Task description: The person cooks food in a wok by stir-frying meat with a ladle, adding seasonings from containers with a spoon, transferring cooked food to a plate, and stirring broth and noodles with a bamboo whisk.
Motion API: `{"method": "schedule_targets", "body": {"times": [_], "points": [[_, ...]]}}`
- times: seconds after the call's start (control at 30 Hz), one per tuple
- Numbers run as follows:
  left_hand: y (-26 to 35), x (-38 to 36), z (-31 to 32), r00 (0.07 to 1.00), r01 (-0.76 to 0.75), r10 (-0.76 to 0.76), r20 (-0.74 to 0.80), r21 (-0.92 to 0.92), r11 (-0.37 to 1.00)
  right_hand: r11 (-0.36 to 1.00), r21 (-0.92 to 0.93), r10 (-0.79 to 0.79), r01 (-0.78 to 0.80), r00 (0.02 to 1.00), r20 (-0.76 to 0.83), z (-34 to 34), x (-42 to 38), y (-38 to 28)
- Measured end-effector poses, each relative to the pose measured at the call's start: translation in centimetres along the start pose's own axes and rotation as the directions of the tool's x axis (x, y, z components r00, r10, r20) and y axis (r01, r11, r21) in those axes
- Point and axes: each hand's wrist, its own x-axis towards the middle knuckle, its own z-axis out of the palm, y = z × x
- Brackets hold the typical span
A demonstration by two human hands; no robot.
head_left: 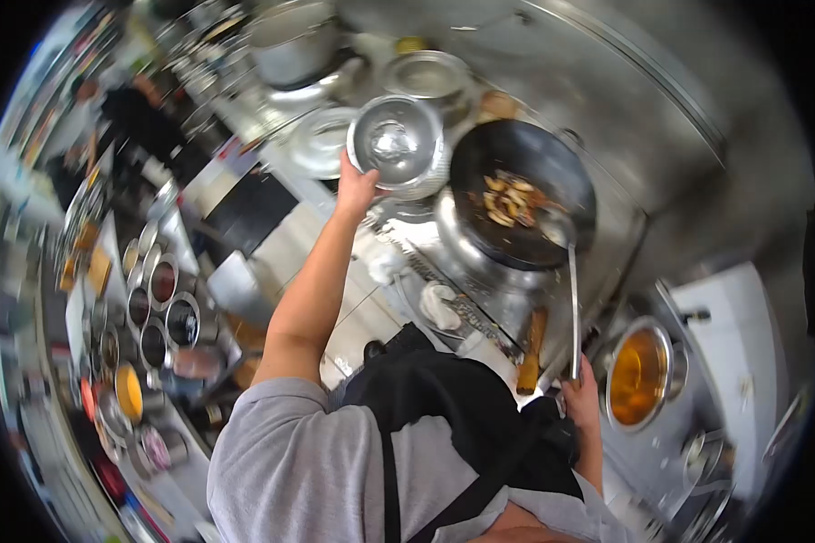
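My left hand [360, 187] grips the near rim of a shiny metal bowl [396, 143], held out at the end of my stretched arm, left of the wok. The bowl's bare inside faces up. My right hand [583, 395] is closed around the end of a long-handled ladle [572, 299]. The ladle's head rests inside the black wok [483, 149], against the right side of the food. Browned, sliced pieces of food [509, 199] lie in the bottom of the wok. A wooden handle [534, 348] points from the stove toward my body.
A large pot [292, 41] and a metal basin [427, 74] stand at the back. Right of me sits a metal bowl of orange liquid [638, 373]. A crumpled white cloth [439, 306] lies on the stove's front edge. Several containers fill the left counter; a person in dark clothes [140, 118] stands farther off.
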Motion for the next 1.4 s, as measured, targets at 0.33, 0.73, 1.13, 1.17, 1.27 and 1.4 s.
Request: {"method": "schedule_targets", "body": {"times": [0.33, 0.73, 1.13, 1.17, 1.27, 1.4], "points": [[7.8, -25.4, -30.7, 0.308, -0.504, 0.198, -0.93, 0.017, 0.863, 0.756, 0.564, -0.354, 0.332, 0.932, -0.075, 3.5, 11.7, -5.6], [-3.9, -62.9, -43.9, -0.632, -0.387, -0.134, -0.763, 0.161, 0.908, 0.562, 0.762, -0.24, -0.321, 0.819, 0.522, 9.3, 21.2, -10.1], [-5.3, -29.2, -28.3, 0.769, -0.011, -0.089, -0.633, -0.152, 0.988, 0.737, 0.664, -0.146, -0.125, 0.93, 0.338, 10.0, 14.7, -9.0], [-5.6, -25.6, -24.4, 0.887, 0.16, -0.185, -0.424, -0.093, 0.983, 0.742, 0.661, -0.116, -0.113, 0.949, 0.293, 9.7, 14.1, -8.5], [-9.7, -18.1, -15.1, 0.989, 0.103, -0.131, 0.075, 0.297, 0.949, 0.837, 0.541, -0.019, -0.084, 0.983, 0.182, 8.6, 10.2, -8.9], [-14.6, -12.6, -9.5, 0.986, -0.061, -0.072, 0.152, 0.725, 0.686, 0.92, 0.392, -0.012, 0.004, 1.0, 0.017, 7.2, 5.5, -3.7]]}}
